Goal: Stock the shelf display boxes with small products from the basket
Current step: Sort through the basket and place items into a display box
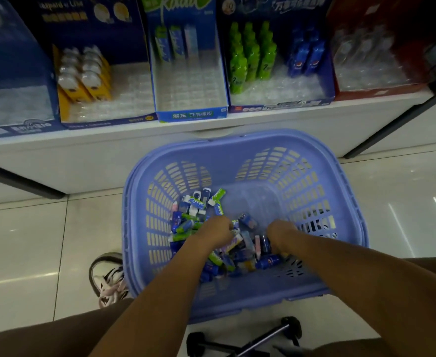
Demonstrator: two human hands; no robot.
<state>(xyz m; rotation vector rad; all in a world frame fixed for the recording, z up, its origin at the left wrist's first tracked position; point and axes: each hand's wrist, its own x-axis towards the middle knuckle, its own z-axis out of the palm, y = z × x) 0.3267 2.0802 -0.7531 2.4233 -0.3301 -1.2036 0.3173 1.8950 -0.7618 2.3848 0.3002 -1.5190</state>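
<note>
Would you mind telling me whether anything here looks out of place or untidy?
Nothing looks damaged or spilled. The small products lie jumbled in the basket, heaped toward its left side, and the display boxes stand mostly empty.

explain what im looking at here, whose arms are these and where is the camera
The single picture comes from a camera worn on a person's head, looking down. The arms are theirs. Both the left hand and the right hand reach into a purple plastic basket on the floor, digging through a pile of small packaged products. What either hand grips is hidden. Above, a white shelf carries cardboard display boxes, partly filled with tiny bottles and packs.
</note>
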